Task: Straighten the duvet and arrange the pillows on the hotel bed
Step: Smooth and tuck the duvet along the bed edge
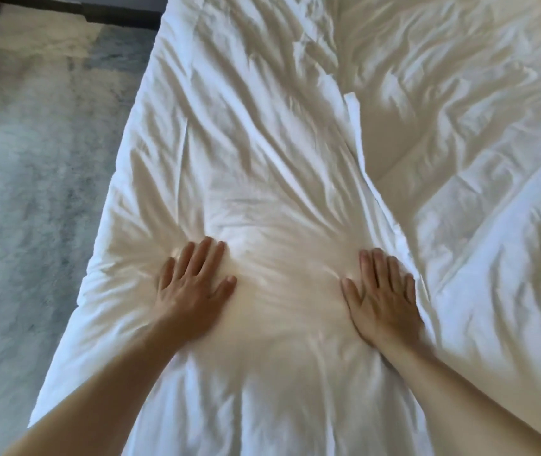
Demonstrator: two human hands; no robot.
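A white, heavily wrinkled duvet [256,133] covers the bed and fills most of the head view. A folded-over edge of it [366,179] runs diagonally from the upper middle down to the right, with another white layer [479,153] beyond it. My left hand [193,287] lies flat on the duvet, palm down, fingers spread. My right hand [382,297] also presses flat on the duvet, beside the folded edge. Neither hand holds cloth. Creases radiate from both palms. No pillow is in view.
Grey mottled carpet [32,199] lies left of the bed. The bed's left edge [98,245] runs diagonally from top middle to bottom left. A dark strip along the wall base [111,11] shows at the top left.
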